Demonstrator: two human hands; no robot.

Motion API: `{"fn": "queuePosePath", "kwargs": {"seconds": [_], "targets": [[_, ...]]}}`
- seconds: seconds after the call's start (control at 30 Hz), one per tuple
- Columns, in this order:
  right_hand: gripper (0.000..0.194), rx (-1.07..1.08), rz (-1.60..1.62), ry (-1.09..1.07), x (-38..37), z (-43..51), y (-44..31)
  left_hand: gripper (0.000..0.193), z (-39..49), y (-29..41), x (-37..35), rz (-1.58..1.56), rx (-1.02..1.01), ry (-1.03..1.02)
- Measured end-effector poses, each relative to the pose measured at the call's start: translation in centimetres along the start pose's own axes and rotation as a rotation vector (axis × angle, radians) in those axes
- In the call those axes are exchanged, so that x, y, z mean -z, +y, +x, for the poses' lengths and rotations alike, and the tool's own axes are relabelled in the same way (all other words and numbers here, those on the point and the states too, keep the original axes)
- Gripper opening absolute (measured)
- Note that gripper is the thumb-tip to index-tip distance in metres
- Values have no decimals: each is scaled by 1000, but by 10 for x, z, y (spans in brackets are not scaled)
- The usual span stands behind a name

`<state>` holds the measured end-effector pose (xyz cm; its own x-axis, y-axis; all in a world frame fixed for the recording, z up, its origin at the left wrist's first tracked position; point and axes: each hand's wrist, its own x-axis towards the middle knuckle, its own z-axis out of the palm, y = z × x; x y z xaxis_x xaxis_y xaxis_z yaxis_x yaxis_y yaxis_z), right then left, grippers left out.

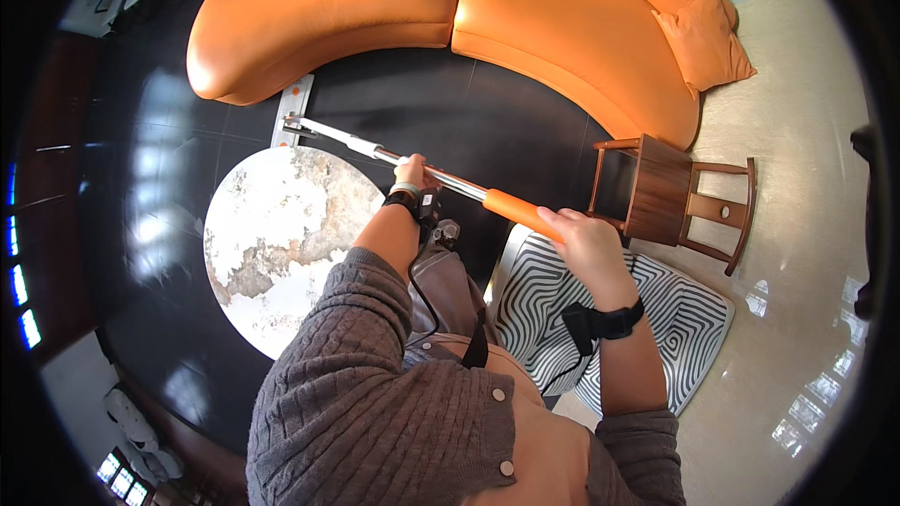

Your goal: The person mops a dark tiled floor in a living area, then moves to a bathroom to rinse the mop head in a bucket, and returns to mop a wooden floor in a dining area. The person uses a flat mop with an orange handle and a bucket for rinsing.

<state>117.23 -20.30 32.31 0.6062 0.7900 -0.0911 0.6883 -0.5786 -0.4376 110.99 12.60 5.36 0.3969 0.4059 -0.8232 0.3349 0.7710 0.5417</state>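
Note:
A flat mop's pole (pixel 457 184) runs slantwise across the middle. My left hand (pixel 413 172) is closed around its metal shaft, about midway. My right hand (pixel 587 239) grips the end of the orange handle (pixel 520 212). At the far end, the long, flat mop head (pixel 294 102) lies on the dark floor (pixel 422 98), between the curved orange sofa and a round table; the underside of the head is hidden. Both wrists wear dark straps with small devices and cables.
The orange sofa (pixel 337 0) curves along the far side. Left of my legs stands the round, mottled table (pixel 281 239). To the right are a wooden chair (pixel 657 190) and a black-and-white patterned seat (pixel 675 323), close to my right arm.

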Motion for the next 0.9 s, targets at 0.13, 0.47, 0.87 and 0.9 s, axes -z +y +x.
{"fn": "queuePosePath", "kwargs": {"seconds": [0.13,0.47,0.87,0.9], "targets": [[47,-149,7,29,34,-70,23,23,-47,-75,-54,-14,191,-169],[49,-594,-46,41,52,-303,-24,23,-205,-218,-94,362,388,-456],[51,-712,23,102,-38,-538,-154,27,-307,-396,30,603,398,-648],[52,-726,20,101,-40,-556,-171,26,-321,-410,43,593,431,-649]]}}
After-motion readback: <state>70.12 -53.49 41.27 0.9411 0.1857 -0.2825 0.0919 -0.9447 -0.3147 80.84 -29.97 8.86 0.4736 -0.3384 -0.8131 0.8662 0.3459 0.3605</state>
